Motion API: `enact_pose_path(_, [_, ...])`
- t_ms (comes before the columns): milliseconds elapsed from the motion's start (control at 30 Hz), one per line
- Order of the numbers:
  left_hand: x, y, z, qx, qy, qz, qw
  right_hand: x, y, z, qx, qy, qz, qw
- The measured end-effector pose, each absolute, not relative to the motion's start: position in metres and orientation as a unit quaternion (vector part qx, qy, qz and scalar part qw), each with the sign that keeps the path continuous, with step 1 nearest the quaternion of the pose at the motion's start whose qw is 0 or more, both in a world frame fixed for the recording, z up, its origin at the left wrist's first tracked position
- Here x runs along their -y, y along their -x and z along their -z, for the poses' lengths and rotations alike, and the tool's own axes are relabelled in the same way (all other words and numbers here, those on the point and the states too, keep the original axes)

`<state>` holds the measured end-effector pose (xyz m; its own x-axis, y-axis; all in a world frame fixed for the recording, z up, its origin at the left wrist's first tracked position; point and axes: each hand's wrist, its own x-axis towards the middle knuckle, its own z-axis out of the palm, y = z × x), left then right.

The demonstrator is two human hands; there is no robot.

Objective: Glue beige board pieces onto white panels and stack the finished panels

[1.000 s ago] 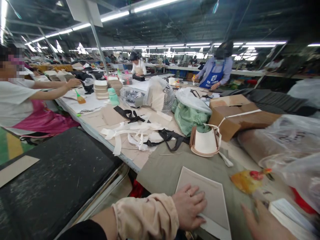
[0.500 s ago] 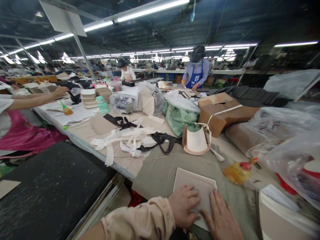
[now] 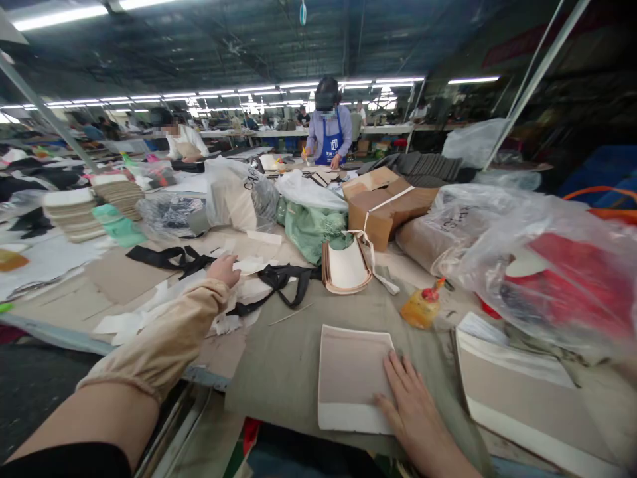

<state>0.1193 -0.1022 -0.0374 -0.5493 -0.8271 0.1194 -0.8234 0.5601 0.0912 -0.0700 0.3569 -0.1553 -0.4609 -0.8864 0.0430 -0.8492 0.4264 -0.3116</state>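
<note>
A beige panel (image 3: pixel 354 372) with a white lower band and pale edges lies flat on the grey-green sheet (image 3: pixel 279 352) in front of me. My right hand (image 3: pixel 411 401) rests on its right edge, fingers stretched out and lying flat. Off to the left, my left hand (image 3: pixel 223 270) reaches into the loose pile of white strips (image 3: pixel 249 265), its fingers bunched together on one of them; the fingertips are partly hidden. Black strips (image 3: pixel 283 282) lie tangled beside that hand. To the right of the panel sits a stack of similar beige pieces (image 3: pixel 527 392).
A bottle of yellow glue (image 3: pixel 421 307) with a red cap lies beyond my right hand. Curved pale pieces (image 3: pixel 346 265) are bundled near a cardboard box (image 3: pixel 385 209) and a green sack (image 3: pixel 313 229). Plastic bags (image 3: pixel 562 265) fill the right side. A co-worker in a blue apron (image 3: pixel 331 139) stands opposite.
My left hand has left the panel and reached forward and left to the white strips. My right hand stays on the panel's right side. The view has turned to the right.
</note>
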Motion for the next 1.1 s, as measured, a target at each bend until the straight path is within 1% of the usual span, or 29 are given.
enact_pose_path(100, [0.128, -0.126, 0.053, 0.875, -0.483, 0.002, 0.031, -0.36, 0.075, 0.151, -0.832, 0.506, 0.216, 0.073])
enact_pose_path(200, [0.14, -0.123, 0.07, 0.875, -0.485, 0.004, 0.0, -0.36, 0.079, 0.14, -0.817, 0.501, 0.282, 0.051])
enact_pose_path(367, [0.144, -0.116, 0.08, 0.872, -0.488, 0.034, -0.005, -0.355, 0.085, 0.119, -0.802, 0.497, 0.331, 0.025])
enact_pose_path(467, [0.139, -0.114, 0.071, 0.864, -0.498, 0.056, 0.042, -0.354, 0.085, 0.111, -0.799, 0.49, 0.349, 0.019])
enact_pose_path(600, [0.119, -0.114, 0.043, 0.839, -0.512, 0.098, 0.155, -0.357, 0.086, 0.108, -0.786, 0.477, 0.393, 0.003])
enact_pose_path(700, [0.083, -0.112, 0.022, 0.817, -0.507, 0.172, 0.214, -0.358, 0.086, 0.11, -0.783, 0.457, 0.423, 0.015])
enact_pose_path(767, [0.047, -0.109, 0.01, 0.81, -0.479, 0.243, 0.234, -0.356, 0.085, 0.111, -0.78, 0.436, 0.446, 0.046])
enact_pose_path(833, [0.005, -0.106, 0.002, 0.788, -0.435, 0.35, 0.261, -0.352, 0.081, 0.11, -0.765, 0.406, 0.49, 0.1])
enact_pose_path(900, [-0.037, -0.103, -0.002, 0.68, -0.376, 0.544, 0.316, -0.346, 0.075, 0.105, -0.729, 0.363, 0.554, 0.173])
enact_pose_path(967, [-0.075, -0.098, -0.002, 0.582, -0.345, 0.657, 0.333, -0.339, 0.068, 0.097, -0.675, 0.318, 0.618, 0.248])
enact_pose_path(1033, [-0.109, -0.093, 0.002, 0.537, -0.343, 0.699, 0.324, -0.332, 0.06, 0.085, -0.614, 0.297, 0.663, 0.308])
enact_pose_path(1100, [-0.139, -0.086, 0.009, 0.521, -0.337, 0.719, 0.314, -0.326, 0.053, 0.073, -0.555, 0.311, 0.687, 0.35])
